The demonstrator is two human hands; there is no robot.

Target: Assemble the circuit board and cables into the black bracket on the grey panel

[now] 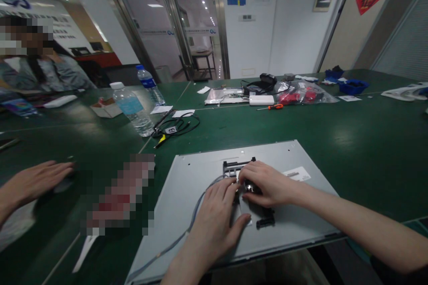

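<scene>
A flat light-grey metal panel (307, 205) lies before me with its near edge toward my body. At its middle is a black plastic bracket (265, 221), partly covered by my hands. My left hand (219, 209) rests on the panel beside the bracket, thumb spread from the fingers, fingertips by the bracket's left side. My right hand (265, 182) curls over the bracket around a dark, shiny part (251, 187); what exactly it grips is hidden. A grey cable (192, 218) runs from the bracket past my left hand to the panel's near left corner.
Left of the panel are a blurred-out item (120, 191), another person's hand (43, 178), water bottles (132, 109) and a black cable (187, 127). Farther back lie an orange-handled screwdriver (276, 107), a plastic bag with red items (301, 93) and a blue tray (353, 87).
</scene>
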